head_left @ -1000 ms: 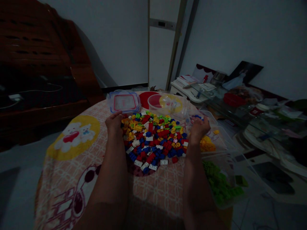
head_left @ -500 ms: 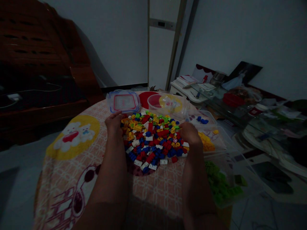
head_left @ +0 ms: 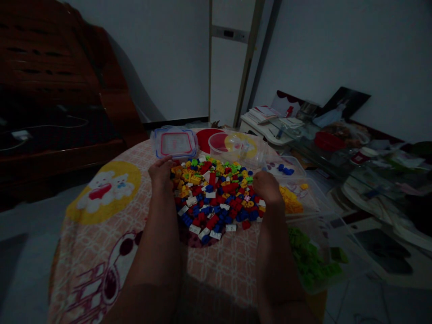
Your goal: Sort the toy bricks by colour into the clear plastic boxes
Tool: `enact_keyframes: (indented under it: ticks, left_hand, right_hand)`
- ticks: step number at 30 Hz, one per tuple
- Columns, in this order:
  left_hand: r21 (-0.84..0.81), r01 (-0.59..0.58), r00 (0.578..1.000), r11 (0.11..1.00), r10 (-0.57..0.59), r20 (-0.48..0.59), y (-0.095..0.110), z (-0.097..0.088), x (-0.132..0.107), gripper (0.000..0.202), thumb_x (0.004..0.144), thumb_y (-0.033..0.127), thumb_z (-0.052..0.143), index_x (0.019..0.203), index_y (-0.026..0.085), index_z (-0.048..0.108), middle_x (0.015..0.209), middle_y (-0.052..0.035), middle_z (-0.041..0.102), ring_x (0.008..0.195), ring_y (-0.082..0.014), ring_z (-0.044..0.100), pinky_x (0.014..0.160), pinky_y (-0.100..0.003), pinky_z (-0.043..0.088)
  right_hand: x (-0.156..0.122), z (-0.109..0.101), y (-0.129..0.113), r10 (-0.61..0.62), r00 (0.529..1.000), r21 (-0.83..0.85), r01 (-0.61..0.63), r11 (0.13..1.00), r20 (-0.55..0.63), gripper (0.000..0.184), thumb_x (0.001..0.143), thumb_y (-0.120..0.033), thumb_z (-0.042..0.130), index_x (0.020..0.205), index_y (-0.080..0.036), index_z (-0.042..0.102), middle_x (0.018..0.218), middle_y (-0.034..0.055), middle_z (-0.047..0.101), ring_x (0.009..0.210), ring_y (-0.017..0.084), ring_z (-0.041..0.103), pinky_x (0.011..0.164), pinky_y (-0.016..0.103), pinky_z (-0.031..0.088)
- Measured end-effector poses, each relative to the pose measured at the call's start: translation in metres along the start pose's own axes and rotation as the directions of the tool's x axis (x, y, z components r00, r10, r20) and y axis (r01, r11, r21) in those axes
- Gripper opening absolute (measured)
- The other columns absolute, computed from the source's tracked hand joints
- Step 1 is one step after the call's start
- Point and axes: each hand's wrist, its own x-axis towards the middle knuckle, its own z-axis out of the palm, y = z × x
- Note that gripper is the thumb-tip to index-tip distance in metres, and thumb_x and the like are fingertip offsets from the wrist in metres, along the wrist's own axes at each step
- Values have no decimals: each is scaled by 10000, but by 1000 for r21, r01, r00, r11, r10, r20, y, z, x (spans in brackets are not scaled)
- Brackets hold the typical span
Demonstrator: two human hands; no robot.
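Note:
A wide heap of toy building bricks (head_left: 211,198), in red, blue, yellow, green and white, lies on the patterned tablecloth (head_left: 222,265). At its left edge rests my left hand (head_left: 161,174), fingers stretched toward the bricks and nothing visible in them. My right hand (head_left: 266,185) is at the right edge, bent inward; its fingertips are mostly hidden behind the hand. Beside my right forearm, one clear box holds yellow bricks (head_left: 290,200) and another holds green bricks (head_left: 312,261). A few blue bricks (head_left: 285,169) lie in a box farther back.
Behind the heap are a clear container with a blue-edged lid (head_left: 175,143) and a round clear tub (head_left: 219,143). A cluttered glass table (head_left: 313,155) stands to the right. At the left is a dark wooden bench (head_left: 114,108).
The view has shifted very slightly. A blue brick now shows on top of the white one mid-heap. Both hands stay at the sides of the heap, almost still.

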Motion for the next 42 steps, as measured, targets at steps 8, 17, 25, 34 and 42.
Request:
enact_keyframes:
  ticks: [8, 17, 25, 34, 42]
  left_hand:
    - [14, -1, 1000, 1000, 1, 26, -3, -1, 3, 327, 585, 164, 625, 899, 137, 713, 693, -14, 661, 663, -140, 645, 665, -255, 540]
    - [26, -1, 1000, 1000, 1, 1, 1, 0, -2, 317, 547, 147, 632, 854, 149, 710, 705, -11, 661, 670, -140, 643, 658, -253, 541]
    - [19, 8, 1000, 1000, -8, 8, 3, 1, -4, 323, 563, 160, 614, 870, 136, 712, 692, -22, 665, 681, -158, 657, 679, -279, 547]
    - [27, 30, 999, 999, -29, -36, 4, 4, 0, 331, 549, 140, 602, 857, 131, 720, 674, -20, 655, 652, -147, 638, 665, -275, 537]
    - [46, 17, 1000, 999, -16, -22, 2, 4, 2, 320, 562, 141, 614, 863, 130, 720, 684, -19, 659, 665, -145, 642, 688, -275, 543]
  right_hand:
    - [16, 13, 20, 195, 822, 403, 46, 914, -536, 466, 873, -129, 382, 1233, -58, 669, 1218, 206, 698, 1194, 278, 622, 1082, 418, 428]
    - [26, 27, 29, 174, 813, 432, 104, 896, -556, 506, 844, -121, 437, 1317, -61, 608, 1515, 238, 460, 1438, 299, 412, 1169, 450, 341]
    - [3, 3, -21, -196, 941, 516, 318, 796, -278, 328, 876, -231, 583, 1152, -168, 746, 1125, 73, 759, 1037, 215, 688, 961, 317, 492]
    - [-29, 15, -96, -539, 842, 153, 531, 834, 16, 284, 858, -323, 706, 1120, -219, 736, 1090, 91, 750, 1091, 251, 661, 919, 328, 461]
    - [-19, 15, -85, -514, 854, 105, 505, 856, 83, 207, 869, -338, 697, 1050, -255, 752, 1129, 63, 747, 1133, 240, 653, 917, 310, 464]
